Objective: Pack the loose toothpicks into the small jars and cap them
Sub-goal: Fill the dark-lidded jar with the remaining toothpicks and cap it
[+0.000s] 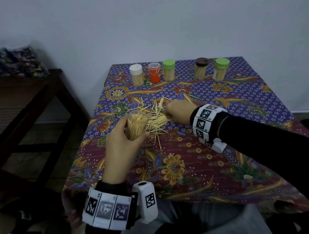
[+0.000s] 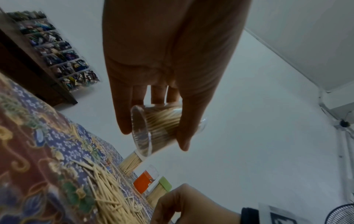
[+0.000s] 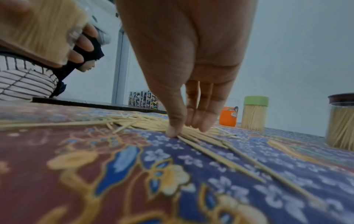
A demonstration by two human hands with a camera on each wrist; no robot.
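Head view: an open clear jar (image 1: 137,125), packed with toothpicks, is gripped by the left hand (image 1: 122,146) at frame centre, tilted above the batik tablecloth (image 1: 217,167); loose toothpicks (image 1: 155,116) beside it are pinched by the right hand (image 1: 180,112). Five capped jars (image 1: 168,70) are lined up above.

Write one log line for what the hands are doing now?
left hand holds open jar | right hand pinches loose toothpicks on tablecloth

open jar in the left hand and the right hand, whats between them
In the head view, part of the loose toothpick pile on the tablecloth lies between the open jar in the left hand and the right hand.
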